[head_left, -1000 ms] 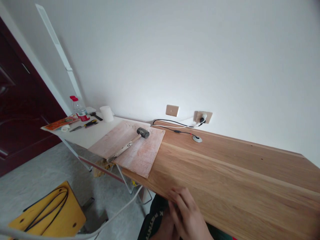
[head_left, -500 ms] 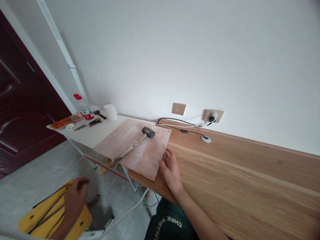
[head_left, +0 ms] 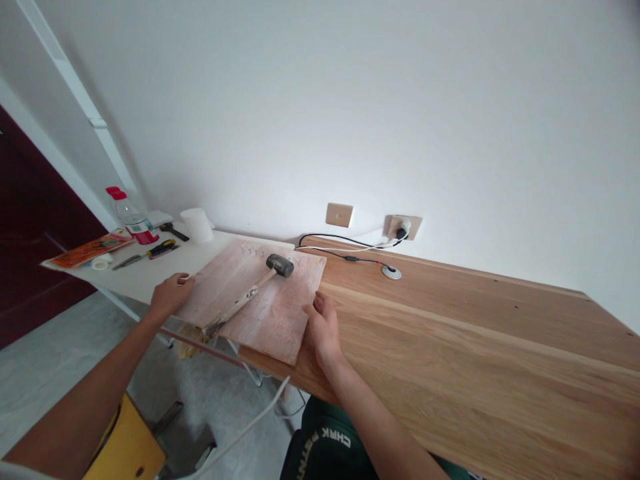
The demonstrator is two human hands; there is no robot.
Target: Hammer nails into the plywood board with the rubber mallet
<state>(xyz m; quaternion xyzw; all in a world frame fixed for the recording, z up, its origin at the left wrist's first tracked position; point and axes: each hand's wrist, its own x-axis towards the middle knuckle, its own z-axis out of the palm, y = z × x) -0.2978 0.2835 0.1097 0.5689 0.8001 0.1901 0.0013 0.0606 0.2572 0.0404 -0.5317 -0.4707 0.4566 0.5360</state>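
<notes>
A thin, reddish plywood board (head_left: 280, 313) lies across the join between a white table and a wooden desktop. On top of it rests a rubber mallet (head_left: 280, 265), its worn handle slanting toward the near edge. My left hand (head_left: 171, 293) is closed at the board's left edge, fingers curled against it. At the opposite edge my right hand (head_left: 324, 327) grips the board, thumb near the top face and the other fingers partly hidden beside it. Small bent marks or nails show along the board's far edge.
The white table (head_left: 145, 273) holds a plastic bottle (head_left: 135, 220), a paper roll (head_left: 197, 225), a screwdriver (head_left: 163, 248) and an orange packet (head_left: 90, 251). Cables (head_left: 345, 248) run over the wooden desktop (head_left: 450, 333) to a wall socket (head_left: 405, 227). A yellow stool (head_left: 133, 447) stands below.
My left hand has come up from above the yellow stool to the board's left edge. My right hand stays at the right edge. The view has turned slightly right.
</notes>
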